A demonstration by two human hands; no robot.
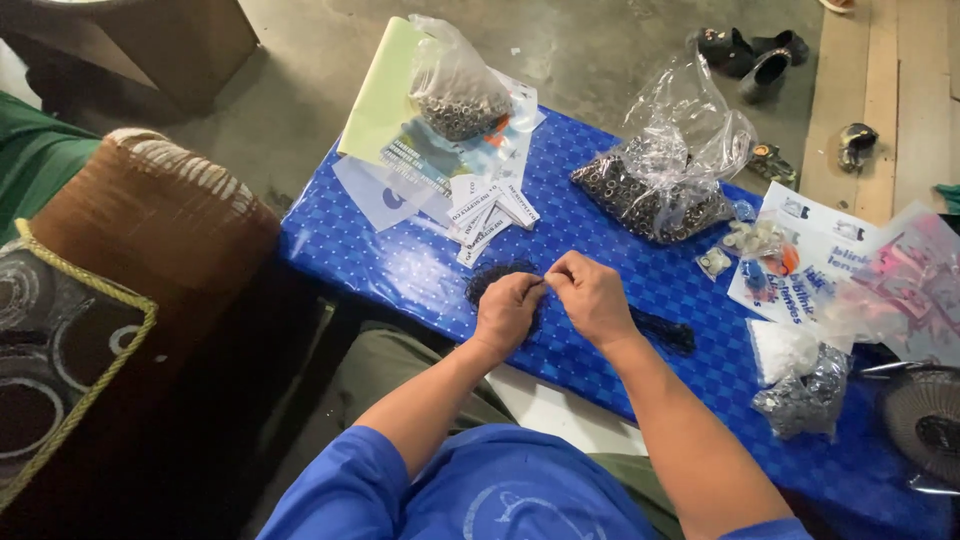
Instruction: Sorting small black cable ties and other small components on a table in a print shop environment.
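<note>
Two clear plastic bags of small metal rings (655, 190) sit by my blue table's (400, 265) far edge, white paper labels (490, 210) between, while my left hand (507, 310) and right hand (592, 297) pinch fingertips together over a dark cord pile (495, 277) near its near edge, though I cannot tell what they grip.

Item pinched between the fingertips of left hand (507, 310) and right hand (593, 297): too small to identify. Heap of small black pieces (492, 277) partly hidden behind both hands. Round black wire fan grille (925, 420) cut off by right edge. Blue-clothed bench (400, 260): near right corner runs out of frame. Contents of small clear packets (745, 245) blurred.
</note>
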